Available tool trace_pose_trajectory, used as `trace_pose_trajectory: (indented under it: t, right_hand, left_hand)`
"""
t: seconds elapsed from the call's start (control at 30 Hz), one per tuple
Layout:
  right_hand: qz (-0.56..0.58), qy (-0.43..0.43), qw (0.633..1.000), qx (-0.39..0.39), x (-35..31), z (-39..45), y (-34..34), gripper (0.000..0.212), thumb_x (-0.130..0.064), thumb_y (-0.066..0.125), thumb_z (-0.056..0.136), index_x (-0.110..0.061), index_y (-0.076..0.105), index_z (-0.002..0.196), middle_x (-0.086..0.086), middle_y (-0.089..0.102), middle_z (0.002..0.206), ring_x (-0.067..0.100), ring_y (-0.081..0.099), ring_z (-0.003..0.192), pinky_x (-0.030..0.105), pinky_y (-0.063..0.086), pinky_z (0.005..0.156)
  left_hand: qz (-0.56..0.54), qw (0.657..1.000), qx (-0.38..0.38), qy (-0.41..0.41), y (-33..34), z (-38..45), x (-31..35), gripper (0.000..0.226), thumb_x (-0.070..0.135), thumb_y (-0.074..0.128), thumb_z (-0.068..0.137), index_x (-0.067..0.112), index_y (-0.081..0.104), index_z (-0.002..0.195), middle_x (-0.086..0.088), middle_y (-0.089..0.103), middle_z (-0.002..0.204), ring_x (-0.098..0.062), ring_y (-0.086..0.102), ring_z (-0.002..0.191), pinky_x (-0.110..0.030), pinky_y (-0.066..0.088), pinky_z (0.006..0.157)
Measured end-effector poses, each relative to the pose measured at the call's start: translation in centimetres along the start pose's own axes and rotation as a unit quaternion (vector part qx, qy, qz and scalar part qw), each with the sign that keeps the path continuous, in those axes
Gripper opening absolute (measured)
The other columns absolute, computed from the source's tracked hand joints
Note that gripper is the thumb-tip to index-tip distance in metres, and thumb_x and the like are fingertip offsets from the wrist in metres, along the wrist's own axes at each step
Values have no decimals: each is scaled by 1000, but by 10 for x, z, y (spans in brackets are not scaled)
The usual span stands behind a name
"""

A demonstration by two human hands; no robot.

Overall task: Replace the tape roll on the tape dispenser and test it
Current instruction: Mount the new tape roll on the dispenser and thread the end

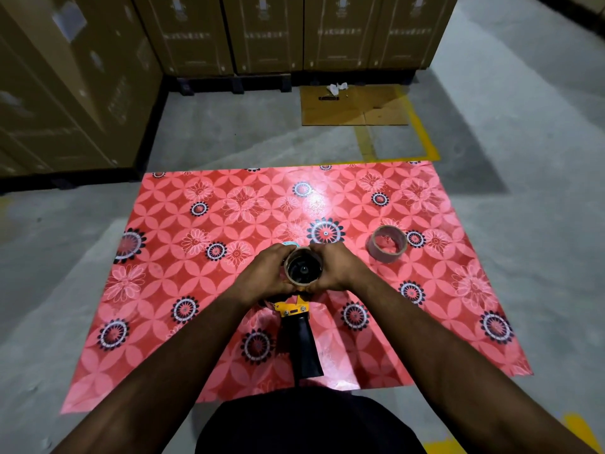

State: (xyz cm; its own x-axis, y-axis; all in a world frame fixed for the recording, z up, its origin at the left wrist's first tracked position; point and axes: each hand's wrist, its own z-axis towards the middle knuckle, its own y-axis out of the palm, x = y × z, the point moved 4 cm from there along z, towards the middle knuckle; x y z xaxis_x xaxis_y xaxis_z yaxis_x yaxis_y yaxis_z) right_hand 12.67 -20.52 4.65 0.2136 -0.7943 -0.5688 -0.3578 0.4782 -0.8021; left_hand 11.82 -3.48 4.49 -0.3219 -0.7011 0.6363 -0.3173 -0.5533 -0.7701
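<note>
Left hand (265,271) and right hand (339,268) both grip the tape roll (302,267) seated on the tape dispenser (299,329). A spare roll (388,244) lies apart on the patterned mat (425,306).

The floral mat (229,224) looks like glossy plastic sheet, catching glare. The dispenser (296,309) has yellow metal framing, bolts and a matt black handle. The spare roll (388,244) shows a brown cardboard core. The floor (491,126) is rough grey concrete.

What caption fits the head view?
Both hands grip a tape roll on the dispenser; another roll lies nearby.
</note>
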Motion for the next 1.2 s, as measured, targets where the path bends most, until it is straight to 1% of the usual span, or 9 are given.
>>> trace_pose_trajectory:
  t: [0.23,0.4,0.57,0.67,0.8,0.87,0.93,1.03,1.2]
  right_hand:
    - [-57,9,998,-14,-3,12,0,72,-54,90,46,-18,70,104,-3,75,91,15,70,82,26,55,69]
    - [-22,25,999,-12,4,11,-1,68,-57,86,47,-22,70,104,-5,75,92,12,70,83,28,57,73]
    - [21,22,1000,4,11,11,6,68,-64,81,46,-24,70,101,-9,75,89,5,70,81,30,58,76]
    - [56,32,998,15,12,6,7,63,-58,84,49,-24,70,100,-11,74,88,1,68,79,23,55,73]
    - [104,35,994,9,14,-1,9,73,-54,84,48,-26,68,113,-12,74,101,1,67,90,12,47,75]
    - [173,41,984,-3,22,-5,13,67,-47,88,59,-27,68,120,-12,74,109,2,68,100,20,52,87]
    - [268,82,960,7,30,-9,16,44,-38,83,79,-26,71,119,-5,76,111,10,71,104,36,58,92]
    - [269,172,946,54,28,-5,12,23,-31,72,91,-20,74,111,6,77,101,24,75,89,50,62,79]
    - [252,251,934,15,15,8,5,15,-23,69,93,-14,74,104,15,70,90,32,73,78,48,63,64]
  left_hand:
    - [4,1000,-3,-1,0,1,-2,77,51,81,57,24,59,126,3,62,106,-13,59,96,-26,49,81]
    - [18,1000,-19,-10,-1,8,2,67,34,81,57,21,61,119,1,62,102,-15,59,92,-29,51,78]
    - [35,999,-31,-10,-1,11,0,63,32,81,57,21,63,116,4,58,95,-15,58,87,-22,42,72]
    - [33,999,-34,-3,-1,13,0,63,31,80,56,21,64,116,3,59,95,-16,59,88,-21,43,73]
    - [14,999,-29,6,-1,11,-1,70,41,78,55,22,65,121,2,62,98,-14,59,90,-21,43,76]
    - [8,1000,-12,2,1,6,-5,77,41,81,56,22,62,128,0,64,106,-14,60,96,-20,46,81]
    - [11,1000,5,8,6,0,-9,82,44,83,57,23,59,133,-1,65,113,-13,61,102,-20,47,86]
    - [13,1000,7,9,8,-3,-11,87,46,83,61,21,55,138,-4,66,118,-16,61,107,-16,42,87]
    - [14,1000,0,-4,8,-1,-15,84,44,83,61,24,55,137,0,67,113,-14,62,103,-5,34,79]
